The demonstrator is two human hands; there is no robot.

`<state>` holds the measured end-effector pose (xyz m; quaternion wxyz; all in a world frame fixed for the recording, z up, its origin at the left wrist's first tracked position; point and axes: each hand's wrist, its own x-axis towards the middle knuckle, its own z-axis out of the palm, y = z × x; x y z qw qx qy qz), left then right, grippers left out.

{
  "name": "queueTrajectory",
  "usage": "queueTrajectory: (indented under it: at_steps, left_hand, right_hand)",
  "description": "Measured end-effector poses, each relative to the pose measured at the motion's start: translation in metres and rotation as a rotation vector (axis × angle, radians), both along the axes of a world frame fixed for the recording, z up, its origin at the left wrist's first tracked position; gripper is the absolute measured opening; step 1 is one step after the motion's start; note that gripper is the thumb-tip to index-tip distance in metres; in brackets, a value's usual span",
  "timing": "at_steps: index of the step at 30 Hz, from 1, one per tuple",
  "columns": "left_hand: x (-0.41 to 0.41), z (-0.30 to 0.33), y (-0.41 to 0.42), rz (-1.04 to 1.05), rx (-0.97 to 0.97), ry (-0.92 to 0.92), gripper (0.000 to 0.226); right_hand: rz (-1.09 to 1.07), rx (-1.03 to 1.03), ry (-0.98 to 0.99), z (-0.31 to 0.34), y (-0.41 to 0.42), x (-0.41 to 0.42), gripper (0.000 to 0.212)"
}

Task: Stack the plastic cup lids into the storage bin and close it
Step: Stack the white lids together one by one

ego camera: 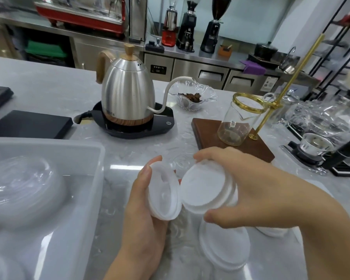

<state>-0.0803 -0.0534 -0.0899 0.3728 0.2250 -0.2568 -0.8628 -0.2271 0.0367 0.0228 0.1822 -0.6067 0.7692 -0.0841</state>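
Note:
My left hand (143, 215) grips a small stack of white cup lids (165, 194), held on edge above the counter. My right hand (245, 190) grips a second stack of white lids (203, 189), tilted toward the first so the two stacks nearly touch. More white lids (224, 247) lie on the counter below my right hand, and another (271, 231) shows under my right wrist. The translucent storage bin (98, 158) stands open at the left, with clear domed lids (22, 188) inside. No bin cover is in view.
A steel gooseneck kettle (127, 91) sits on its black base behind the hands. A wooden pour-over stand (206, 130) with a glass carafe (236, 124) is at the right. A glass dish (192, 96), black scale (28, 126) and glassware (321, 120) ring the counter.

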Motion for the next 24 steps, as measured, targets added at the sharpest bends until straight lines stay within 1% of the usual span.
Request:
queueTrajectory:
  at_steps: [2, 5, 9, 13, 18, 22, 24]
  left_hand:
    - [0.001, 0.0, -0.001, -0.015, -0.04, -0.006, 0.05]
    - [0.001, -0.001, -0.001, -0.05, -0.091, -0.004, 0.047]
    - [0.001, 0.0, 0.0, -0.104, -0.15, 0.032, 0.05]
    - [0.0, -0.001, -0.001, -0.11, -0.111, 0.09, 0.051]
    - [-0.001, -0.001, -0.002, -0.068, -0.147, 0.081, 0.054]
    - [0.001, -0.002, -0.002, -0.035, -0.131, 0.081, 0.05]
    - [0.001, -0.001, -0.001, -0.04, -0.133, 0.093, 0.047]
  right_hand:
    - [0.021, 0.072, 0.025, -0.003, -0.009, 0.007, 0.089]
    - [0.027, 0.081, 0.017, -0.007, -0.019, 0.011, 0.096]
    - [0.013, -0.016, -0.055, -0.011, -0.029, 0.01, 0.095]
    - [0.005, -0.12, -0.097, -0.019, -0.037, 0.011, 0.097]
    - [0.058, -0.145, -0.119, -0.025, -0.042, 0.017, 0.086]
    - [-0.003, -0.208, -0.176, -0.022, -0.04, 0.011, 0.074]
    - [0.002, -0.177, -0.216, -0.02, -0.037, 0.01, 0.08]
